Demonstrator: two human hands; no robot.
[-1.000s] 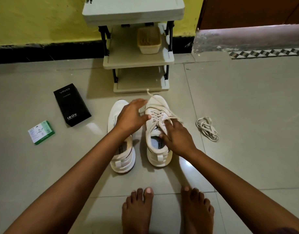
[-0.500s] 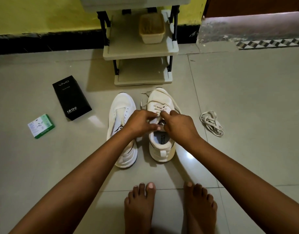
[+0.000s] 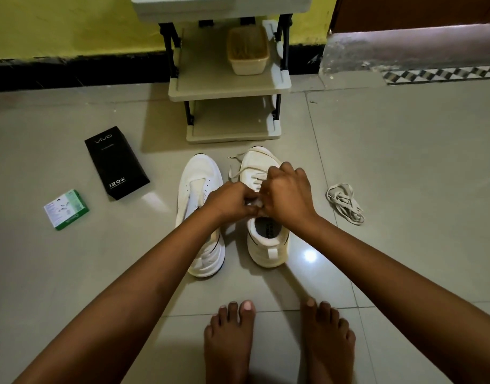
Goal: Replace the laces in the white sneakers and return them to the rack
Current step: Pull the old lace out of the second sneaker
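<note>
Two white sneakers stand side by side on the tiled floor in front of the rack (image 3: 227,85). The left sneaker (image 3: 199,189) has no lace in it. The right sneaker (image 3: 266,245) carries a white lace (image 3: 239,169) through its eyelets, with loose ends trailing by the toe. My left hand (image 3: 228,200) and my right hand (image 3: 286,195) meet over its tongue, both pinching the lace. A bundled spare lace (image 3: 345,202) lies on the floor to the right.
A black phone box (image 3: 116,163) and a small green-and-white box (image 3: 66,209) lie on the floor at the left. A beige basket (image 3: 248,54) sits on the rack's middle shelf. My bare feet (image 3: 277,339) rest near the bottom edge.
My left hand has come back from the sneaker's toe area to the tongue, and my right hand has moved up to meet it. Both now pinch the lace together.
</note>
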